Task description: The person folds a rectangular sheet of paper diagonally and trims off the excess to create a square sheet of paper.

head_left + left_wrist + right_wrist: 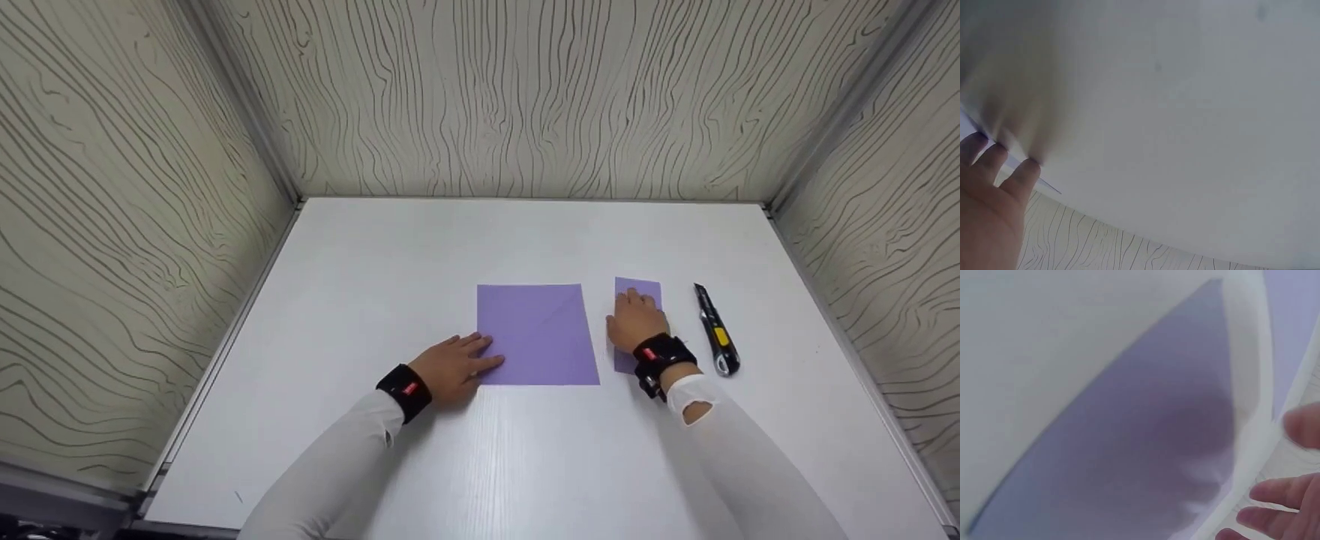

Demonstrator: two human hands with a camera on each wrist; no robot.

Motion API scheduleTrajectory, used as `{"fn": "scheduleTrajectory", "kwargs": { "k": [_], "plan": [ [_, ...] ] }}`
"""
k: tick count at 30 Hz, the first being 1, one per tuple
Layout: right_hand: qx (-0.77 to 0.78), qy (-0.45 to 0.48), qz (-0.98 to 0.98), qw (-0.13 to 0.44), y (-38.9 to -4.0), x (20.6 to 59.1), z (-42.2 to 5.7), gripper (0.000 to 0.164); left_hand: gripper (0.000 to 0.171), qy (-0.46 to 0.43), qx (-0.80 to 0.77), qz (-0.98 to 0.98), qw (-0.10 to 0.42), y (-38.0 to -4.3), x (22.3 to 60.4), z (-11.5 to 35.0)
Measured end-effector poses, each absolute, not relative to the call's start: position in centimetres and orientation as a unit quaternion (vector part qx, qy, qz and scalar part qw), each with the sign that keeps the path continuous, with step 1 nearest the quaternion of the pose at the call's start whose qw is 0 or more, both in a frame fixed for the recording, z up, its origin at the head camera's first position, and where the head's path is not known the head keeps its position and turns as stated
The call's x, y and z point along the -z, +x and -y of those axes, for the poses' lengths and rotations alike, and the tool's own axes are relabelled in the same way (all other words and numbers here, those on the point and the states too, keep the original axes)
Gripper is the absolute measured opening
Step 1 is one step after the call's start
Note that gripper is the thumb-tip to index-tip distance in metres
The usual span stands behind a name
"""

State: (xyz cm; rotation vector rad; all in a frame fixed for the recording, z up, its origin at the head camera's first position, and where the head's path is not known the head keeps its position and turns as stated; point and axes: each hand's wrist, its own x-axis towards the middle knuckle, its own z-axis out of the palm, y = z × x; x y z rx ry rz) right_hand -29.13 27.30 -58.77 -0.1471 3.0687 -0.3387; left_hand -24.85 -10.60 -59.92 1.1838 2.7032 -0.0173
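Note:
A purple square sheet of paper (540,337) lies flat on the white table, with a faint diagonal crease near its upper right corner. My left hand (450,369) rests at the sheet's left edge, fingers spread and fairly straight; its fingertips (1030,164) touch down in the left wrist view. To the right, a narrow purple paper strip (624,361) lies apart from the square. Over it is my right hand (637,321), fingers extended and hiding the strip's middle. The right wrist view shows the strip (1145,405) shaded by that hand; how firmly the fingers touch it I cannot tell.
A black and yellow utility knife (718,334) lies to the right of the strip, its tip pointing away from me. Wood-grain patterned panels (487,97) enclose the white table (375,262) at the back and both sides.

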Motion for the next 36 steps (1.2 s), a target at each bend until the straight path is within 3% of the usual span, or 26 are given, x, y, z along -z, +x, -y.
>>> {"fn": "scheduleTrajectory", "kwargs": {
  "k": [5,16,36],
  "plan": [
    [0.106,-0.047,-0.993,0.019,-28.2,59.6,-28.3,0.044,0.056,0.387,-0.023,-0.916,0.105,-25.0,59.8,10.9],
    [0.108,-0.096,-0.989,0.028,-26.6,59.5,-27.1,0.051,0.054,0.377,-0.049,-0.920,0.098,-25.7,60.0,11.7],
    [0.109,-0.097,-0.989,0.033,-25.8,58.7,-26.4,0.052,0.055,0.380,-0.075,-0.916,0.099,-25.6,59.6,12.0]
  ]
}}
